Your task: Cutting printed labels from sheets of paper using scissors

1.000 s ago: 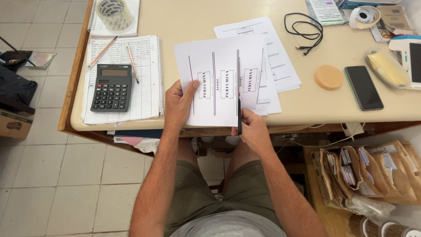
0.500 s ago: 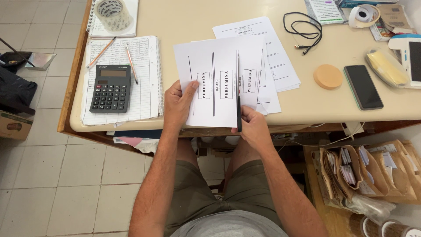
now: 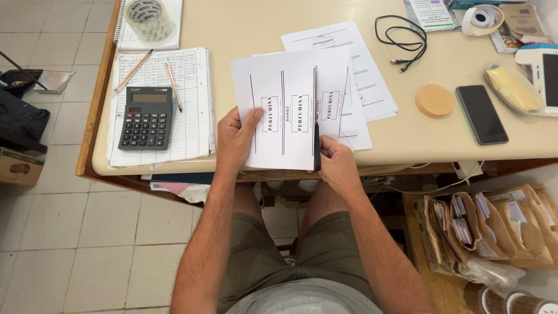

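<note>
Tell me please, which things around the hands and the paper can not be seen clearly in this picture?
- Head view: the dark cutting tool in the right hand is seen edge-on and thin, so its kind stays unclear.
- The lower sheets are partly covered by the printed label sheet that the left hand pinches.
- The white device is cut off by the right edge.

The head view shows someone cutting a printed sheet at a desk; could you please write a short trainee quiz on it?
1. Which hand holds the scissors?
2. True or false: the calculator lies on a notebook.
3. What lies between the cork disc and the yellow pouch: A) phone, B) tape roll, C) pencil?

Key:
1. The right hand; the left hand grips the sheet at its left edge.
2. True.
3. A, the phone.
</note>
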